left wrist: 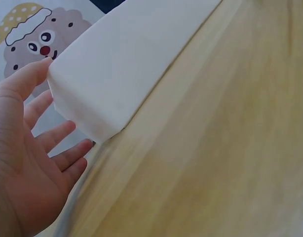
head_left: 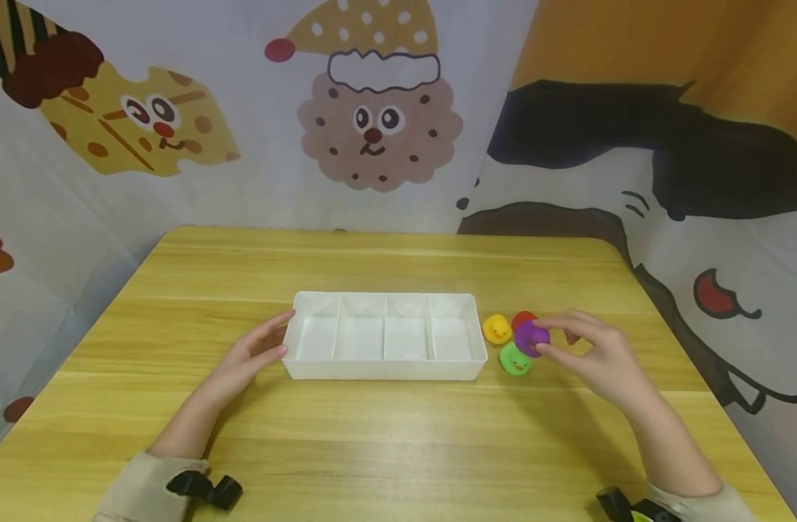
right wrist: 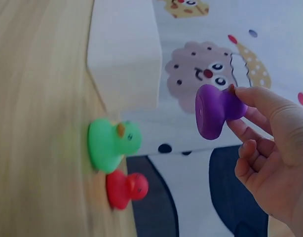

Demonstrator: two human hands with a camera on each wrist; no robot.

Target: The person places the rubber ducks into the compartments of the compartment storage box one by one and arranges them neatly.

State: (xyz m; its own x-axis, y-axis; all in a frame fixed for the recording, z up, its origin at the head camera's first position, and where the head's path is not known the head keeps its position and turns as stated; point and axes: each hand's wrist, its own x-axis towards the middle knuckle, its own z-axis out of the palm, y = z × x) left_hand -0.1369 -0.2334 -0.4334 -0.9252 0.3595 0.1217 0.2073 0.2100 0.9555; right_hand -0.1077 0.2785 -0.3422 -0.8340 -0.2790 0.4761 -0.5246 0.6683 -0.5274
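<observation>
Between thumb and fingertips my right hand (head_left: 597, 355) pinches a purple rubber duck (right wrist: 218, 111), raised off the table. Below it sit a green rubber duck (right wrist: 112, 143) and a red rubber duck (right wrist: 124, 188); in the head view the purple one partly hides the red. A yellow rubber duck (head_left: 497, 330) sits beside the tray's right end. My left hand (head_left: 244, 359) is at the left end of a white tray (head_left: 385, 370) with several bare compartments. In the left wrist view its fingers are spread, thumb and fingertips right at the tray's end wall.
The wooden table (head_left: 372, 449) carries the tray and ducks, its far edge against a cartoon-printed curtain (head_left: 241, 203). Black wrist camera mounts (head_left: 205, 489) sit on both sleeves.
</observation>
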